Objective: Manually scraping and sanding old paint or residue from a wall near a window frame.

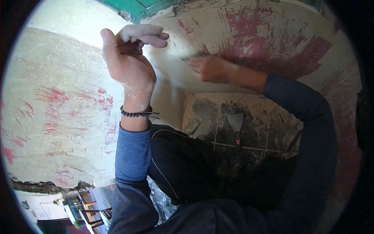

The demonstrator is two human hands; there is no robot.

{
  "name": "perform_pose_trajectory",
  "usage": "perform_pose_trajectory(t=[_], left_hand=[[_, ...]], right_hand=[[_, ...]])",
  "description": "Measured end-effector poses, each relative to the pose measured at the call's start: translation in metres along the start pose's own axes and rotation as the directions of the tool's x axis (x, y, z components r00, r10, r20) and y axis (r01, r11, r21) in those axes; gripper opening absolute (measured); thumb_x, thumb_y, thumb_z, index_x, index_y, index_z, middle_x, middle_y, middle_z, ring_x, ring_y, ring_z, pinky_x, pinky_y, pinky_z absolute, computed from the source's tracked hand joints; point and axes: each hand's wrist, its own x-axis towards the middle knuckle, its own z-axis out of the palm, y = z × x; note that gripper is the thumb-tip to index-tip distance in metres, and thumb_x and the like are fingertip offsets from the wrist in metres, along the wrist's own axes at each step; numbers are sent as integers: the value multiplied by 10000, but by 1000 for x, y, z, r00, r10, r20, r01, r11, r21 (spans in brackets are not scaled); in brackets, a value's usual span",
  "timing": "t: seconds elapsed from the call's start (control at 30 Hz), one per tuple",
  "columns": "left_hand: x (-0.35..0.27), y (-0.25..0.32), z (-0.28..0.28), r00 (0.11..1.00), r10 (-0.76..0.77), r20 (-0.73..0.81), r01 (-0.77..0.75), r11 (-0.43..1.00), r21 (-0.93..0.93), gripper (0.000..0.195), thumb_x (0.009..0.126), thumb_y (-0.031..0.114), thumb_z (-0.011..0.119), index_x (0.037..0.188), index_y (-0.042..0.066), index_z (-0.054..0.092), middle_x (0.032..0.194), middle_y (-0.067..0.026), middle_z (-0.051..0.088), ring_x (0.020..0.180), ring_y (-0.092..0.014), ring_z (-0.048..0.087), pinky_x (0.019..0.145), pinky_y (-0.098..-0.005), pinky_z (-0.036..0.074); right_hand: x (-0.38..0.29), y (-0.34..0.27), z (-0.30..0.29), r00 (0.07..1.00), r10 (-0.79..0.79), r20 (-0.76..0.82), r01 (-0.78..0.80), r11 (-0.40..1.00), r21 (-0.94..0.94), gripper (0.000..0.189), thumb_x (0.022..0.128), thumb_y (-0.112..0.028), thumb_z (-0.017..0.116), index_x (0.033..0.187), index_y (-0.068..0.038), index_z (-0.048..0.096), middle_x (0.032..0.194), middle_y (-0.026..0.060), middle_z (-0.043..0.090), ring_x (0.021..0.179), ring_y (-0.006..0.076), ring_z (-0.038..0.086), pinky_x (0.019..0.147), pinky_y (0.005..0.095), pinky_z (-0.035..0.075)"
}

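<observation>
My right hand point(211, 69) is closed at the wall, motion-blurred. A small dark piece point(201, 53), too blurred to name, shows along its fingers and lies against the pale wall point(172, 68) beside the red paint patches point(257, 49). My left hand point(133, 52) is raised near the wall corner, coated in white dust, thumb apart and fingers bent, with nothing in it. Whether its fingertips touch the wall, I cannot tell. On the dusty tiled floor between the walls and my knees lies a putty knife point(235, 122), its wide metal blade pointing toward the wall.
A second wall point(79, 73) with scraped red traces stands at the left, ending in a broken edge point(49, 187). Green paint point(122, 8) borders the top. Dust covers the floor tiles point(257, 131). Shelves point(87, 201) appear at the lower left.
</observation>
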Motion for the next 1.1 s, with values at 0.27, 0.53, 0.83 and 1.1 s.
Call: perform_pose_trajectory(t=[0.27, 0.53, 0.83, 1.1], left_hand=[[4, -5, -11, 1000, -11, 17, 11, 1000, -28, 787, 1035, 463, 171, 918, -143, 659, 693, -242, 656, 727, -384, 654, 809, -430, 530], [5, -3, -23, 996, 6, 90, 12, 981, -192, 801, 1026, 482, 175, 938, -148, 662, 689, -237, 656, 745, -379, 655, 815, -444, 528], [6, -19, -23, 994, -76, 81, 78, 997, -18, 789, 1028, 491, 195, 934, -133, 669, 700, -245, 659, 760, -377, 661, 836, -436, 516], [6, -11, -33, 976, -65, 206, 107, 974, -200, 785, 1041, 477, 158, 967, -126, 655, 718, -229, 659, 776, -372, 654, 839, -453, 511]], right_hand=[[15, 6, -11, 965, 113, -237, -111, 994, 24, 250, 898, -114, 592, 1106, -28, 702, 1270, 156, 648, 1209, 275, 611, 955, 336, 567], [36, 28, -48, 984, 87, -158, -91, 996, -18, 274, 862, -103, 598, 1114, -83, 701, 1387, 111, 595, 1287, 257, 561, 1053, 319, 505], [-56, -9, 18, 998, 20, -66, -22, 999, -35, 266, 914, -115, 577, 1155, -71, 681, 1384, 108, 599, 1310, 244, 548, 1080, 347, 487], [-43, 62, -91, 884, 30, -466, -128, 975, -180, 305, 854, -79, 618, 1150, -63, 688, 1274, 156, 649, 1225, 249, 613, 948, 366, 579]])
